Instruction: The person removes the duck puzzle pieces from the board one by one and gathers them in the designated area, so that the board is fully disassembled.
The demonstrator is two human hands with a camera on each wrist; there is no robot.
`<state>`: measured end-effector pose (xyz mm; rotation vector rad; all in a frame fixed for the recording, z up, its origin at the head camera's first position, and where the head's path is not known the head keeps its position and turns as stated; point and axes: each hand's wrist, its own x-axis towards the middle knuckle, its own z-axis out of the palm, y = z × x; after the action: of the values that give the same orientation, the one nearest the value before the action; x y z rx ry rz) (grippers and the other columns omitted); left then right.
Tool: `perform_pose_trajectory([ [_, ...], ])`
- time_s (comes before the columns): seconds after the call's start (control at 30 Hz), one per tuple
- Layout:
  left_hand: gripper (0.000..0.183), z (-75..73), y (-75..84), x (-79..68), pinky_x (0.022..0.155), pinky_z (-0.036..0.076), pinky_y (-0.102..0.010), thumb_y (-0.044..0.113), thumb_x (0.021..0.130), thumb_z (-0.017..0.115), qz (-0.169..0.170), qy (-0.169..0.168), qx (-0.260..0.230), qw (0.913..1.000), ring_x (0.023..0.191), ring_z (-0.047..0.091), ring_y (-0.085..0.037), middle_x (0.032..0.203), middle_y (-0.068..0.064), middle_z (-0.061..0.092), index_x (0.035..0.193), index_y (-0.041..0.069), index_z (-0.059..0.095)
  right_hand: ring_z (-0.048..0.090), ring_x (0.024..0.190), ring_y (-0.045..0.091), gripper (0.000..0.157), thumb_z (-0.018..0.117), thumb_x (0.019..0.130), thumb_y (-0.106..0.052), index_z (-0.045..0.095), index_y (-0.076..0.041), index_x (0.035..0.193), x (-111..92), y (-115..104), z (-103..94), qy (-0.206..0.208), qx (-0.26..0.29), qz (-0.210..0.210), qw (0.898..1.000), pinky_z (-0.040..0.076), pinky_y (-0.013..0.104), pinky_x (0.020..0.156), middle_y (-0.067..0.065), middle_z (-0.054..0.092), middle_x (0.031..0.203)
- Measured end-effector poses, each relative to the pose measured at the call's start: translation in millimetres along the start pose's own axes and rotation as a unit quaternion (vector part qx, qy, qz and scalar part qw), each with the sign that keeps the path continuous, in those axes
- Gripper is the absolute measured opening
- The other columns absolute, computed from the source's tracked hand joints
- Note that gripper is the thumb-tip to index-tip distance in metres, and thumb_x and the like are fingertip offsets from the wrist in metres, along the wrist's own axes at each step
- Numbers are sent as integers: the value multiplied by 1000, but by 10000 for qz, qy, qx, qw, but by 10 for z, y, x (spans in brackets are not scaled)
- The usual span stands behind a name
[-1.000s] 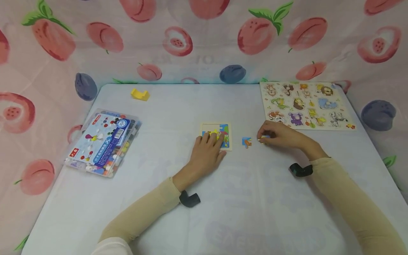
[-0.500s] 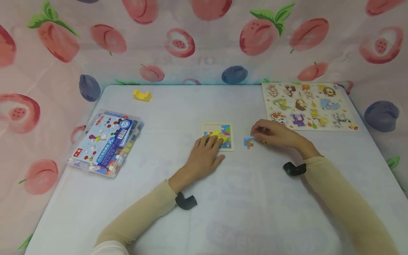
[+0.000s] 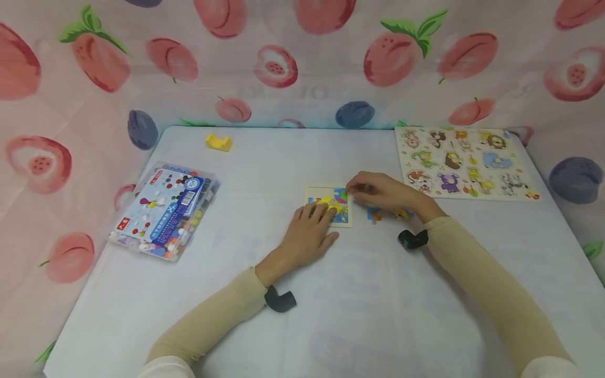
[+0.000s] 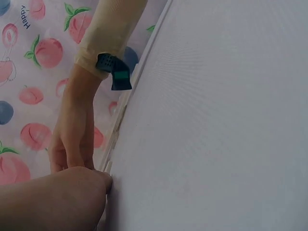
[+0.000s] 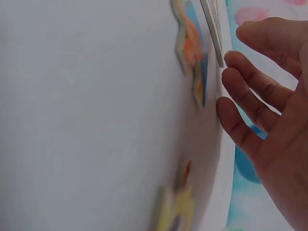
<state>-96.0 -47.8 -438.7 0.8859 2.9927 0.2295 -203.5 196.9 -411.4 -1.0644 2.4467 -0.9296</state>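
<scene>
A small square jigsaw puzzle in a pale wooden frame [image 3: 350, 218] lies mid-table, its upper left part bare of picture. My left hand [image 3: 309, 228] rests flat over its lower part, fingers spread beside a yellow shape in the picture. At the frame's upper right edge is my right hand [image 3: 385, 191], fingertips right at the rim. In the right wrist view its thumb and fingers stand apart, with nothing between them. Two loose pieces lie below that hand: a blue one with orange [image 3: 373, 215] and a yellow one [image 3: 402, 213].
An animal puzzle board [image 3: 468, 163] lies at the back right. On the left sits a clear plastic case [image 3: 163, 212] of coloured balls with a printed cover. A yellow plastic block [image 3: 219, 143] is near the back edge. Fruit-patterned cloth [image 3: 293, 58] hangs behind the table.
My right hand has moved left, away from the yellow piece, past the blue one to the puzzle frame. My left hand has stayed on the puzzle. The head view has shifted slightly.
</scene>
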Motion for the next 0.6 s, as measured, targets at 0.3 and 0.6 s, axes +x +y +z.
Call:
perform_pose_trajectory([
  [0.3, 59, 3, 14, -6, 110, 26, -45, 50, 98, 35, -2, -10, 37, 10000, 138, 26, -29, 147, -6, 37, 147, 18, 32, 49, 110, 19, 29, 50, 96, -13, 62, -21, 121, 216, -88, -11, -318, -527, -25, 9981, 39, 42, 97, 2, 54, 117],
  [0.6, 58, -4, -3, -12, 111, 25, -45, 50, 98, 37, -19, -14, 19, 10000, 138, 26, -28, 147, -6, 37, 147, 18, 33, 47, 112, 23, 50, 36, 91, 5, 64, -24, 118, 343, -74, 16, -448, -1102, -213, 9927, 39, 43, 100, 7, 52, 118],
])
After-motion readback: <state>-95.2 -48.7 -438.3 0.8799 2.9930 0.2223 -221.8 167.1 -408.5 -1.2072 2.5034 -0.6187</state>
